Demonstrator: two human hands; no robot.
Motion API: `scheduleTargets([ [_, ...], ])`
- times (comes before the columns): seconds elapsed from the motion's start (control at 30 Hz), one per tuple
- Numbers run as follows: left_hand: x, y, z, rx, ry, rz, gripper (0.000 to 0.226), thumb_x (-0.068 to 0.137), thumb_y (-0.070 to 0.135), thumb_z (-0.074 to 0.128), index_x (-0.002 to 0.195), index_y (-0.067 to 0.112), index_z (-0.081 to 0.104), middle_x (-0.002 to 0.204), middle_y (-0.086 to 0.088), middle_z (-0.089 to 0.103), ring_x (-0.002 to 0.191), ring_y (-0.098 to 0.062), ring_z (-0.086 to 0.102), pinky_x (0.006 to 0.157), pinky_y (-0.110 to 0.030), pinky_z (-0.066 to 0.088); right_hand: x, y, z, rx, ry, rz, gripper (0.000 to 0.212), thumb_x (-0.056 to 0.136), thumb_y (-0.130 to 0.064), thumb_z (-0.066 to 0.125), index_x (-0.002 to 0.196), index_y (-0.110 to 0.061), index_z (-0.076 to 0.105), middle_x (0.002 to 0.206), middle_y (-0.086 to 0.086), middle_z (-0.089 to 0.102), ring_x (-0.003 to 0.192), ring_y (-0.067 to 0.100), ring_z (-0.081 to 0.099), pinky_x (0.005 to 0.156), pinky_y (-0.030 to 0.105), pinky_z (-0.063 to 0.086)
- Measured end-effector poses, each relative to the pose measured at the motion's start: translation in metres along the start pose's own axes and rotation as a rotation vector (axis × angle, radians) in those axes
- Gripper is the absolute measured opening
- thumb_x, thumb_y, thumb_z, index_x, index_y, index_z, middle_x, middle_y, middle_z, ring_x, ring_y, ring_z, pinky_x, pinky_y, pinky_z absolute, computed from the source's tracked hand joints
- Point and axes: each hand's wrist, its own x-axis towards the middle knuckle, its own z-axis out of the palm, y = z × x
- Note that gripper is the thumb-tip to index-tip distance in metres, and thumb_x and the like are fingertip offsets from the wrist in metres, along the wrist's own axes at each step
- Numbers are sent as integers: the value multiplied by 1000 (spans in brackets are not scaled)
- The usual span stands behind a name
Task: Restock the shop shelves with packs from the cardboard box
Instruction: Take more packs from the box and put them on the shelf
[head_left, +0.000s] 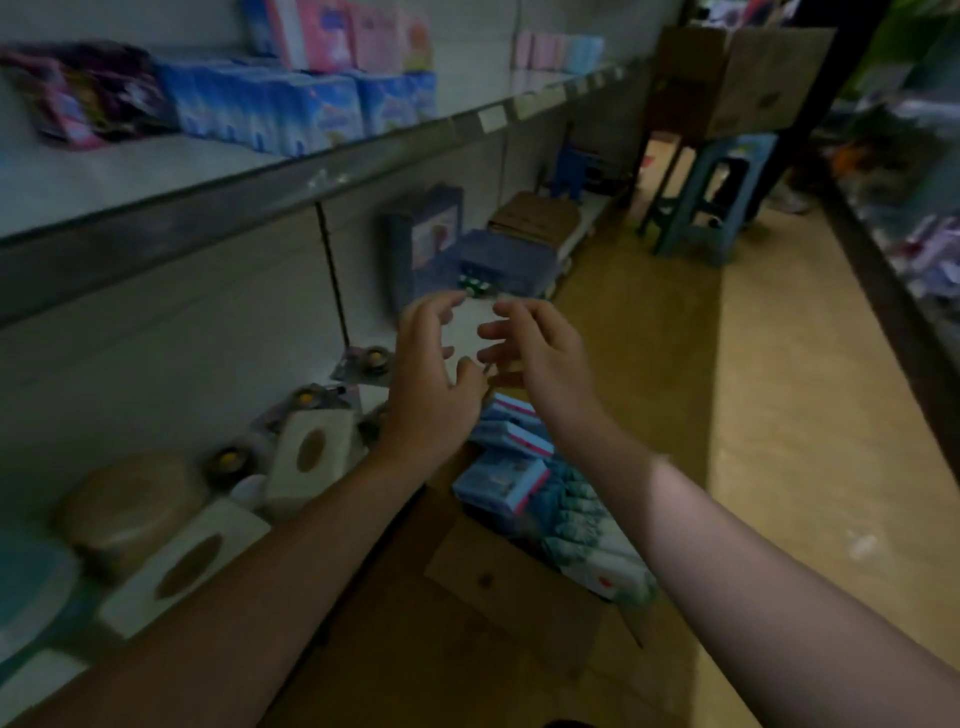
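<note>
An open cardboard box (514, 592) lies on the floor below my arms, with blue and pink packs (506, 480) and teal packs (576, 519) inside. My left hand (434, 374) and my right hand (535, 353) reach forward side by side above the box's far end, fingers spread and curled, holding nothing. Rows of blue packs (270, 106) and pink packs (337, 34) stand on the upper shelf (156, 208) at the left. The frame is blurred and dark.
White tissue boxes (311, 457), a round tan container (130, 509) and small carded items (363, 361) sit on the bottom shelf. Dark blue packs (431, 228) and a brown carton (537, 218) lie further along. A blue stool (711, 197) bearing a large box (737, 78) stands in the aisle.
</note>
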Motion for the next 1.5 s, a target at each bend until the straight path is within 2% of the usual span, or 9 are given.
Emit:
scheduleTargets([
  [0.23,-25,-71,48,170,-262,-32,56,80,-11,50,130,12,43,136,-4,35,128,-19,37,107,-30,35,4,71,-47,-111,146,94,21,104,-22,38,104,-11,56,95,7,64,76,16,63,66,30,55],
  [0.5,-39,-136,72,383,-769,5,86,80,19,72,146,25,18,150,-1,17,136,-26,24,104,-37,34,19,129,-49,-124,169,164,19,104,-23,36,109,-14,52,95,2,62,80,11,63,55,16,51],
  [0.73,-43,-171,78,393,-960,-30,110,77,29,75,151,20,-5,154,7,-5,145,-26,1,112,-52,27,43,160,-54,-637,168,-67,24,98,-21,51,119,-10,57,110,7,59,97,16,57,82,27,48],
  [0.87,-46,-179,77,367,-918,40,115,69,33,82,150,16,3,154,0,3,143,-27,10,108,-51,34,60,171,-56,-1000,-130,-250,57,90,-33,64,136,-5,47,140,15,46,128,28,44,104,37,37],
  [1.0,-57,-185,81,519,-836,82,117,77,35,78,150,8,-8,157,-7,-6,145,-26,3,112,-40,32,70,174,-58,-1102,-403,-31,90,86,-50,63,153,-15,15,161,6,12,146,24,18,116,41,25],
  [1.1,-58,-190,83,578,-802,22,116,80,36,73,149,7,-16,158,-8,-10,146,-26,0,110,-35,30,79,180,-61,-1332,-528,-17,101,82,-50,67,153,-15,6,161,10,8,145,30,16,116,44,23],
  [1.23,-54,-193,83,482,-800,26,105,82,28,71,152,10,-5,159,-4,-2,146,-23,4,111,-36,32,95,195,-48,-1426,-442,-15,91,81,-49,65,151,-17,17,149,9,33,133,36,31,103,54,36],
  [1.33,-47,-191,84,399,-691,0,88,82,24,71,150,12,16,154,-5,18,140,-24,24,106,-38,38,99,197,-39,-1493,-423,-125,64,84,-42,65,136,-14,40,129,9,46,121,32,42,102,42,34],
  [1.5,-36,-187,78,405,-515,-95,70,68,25,78,125,12,39,128,-7,36,117,-23,42,92,-38,45,80,196,-68,-1033,-354,-175,49,82,-27,72,123,-10,51,117,9,53,105,25,52,87,32,41],
])
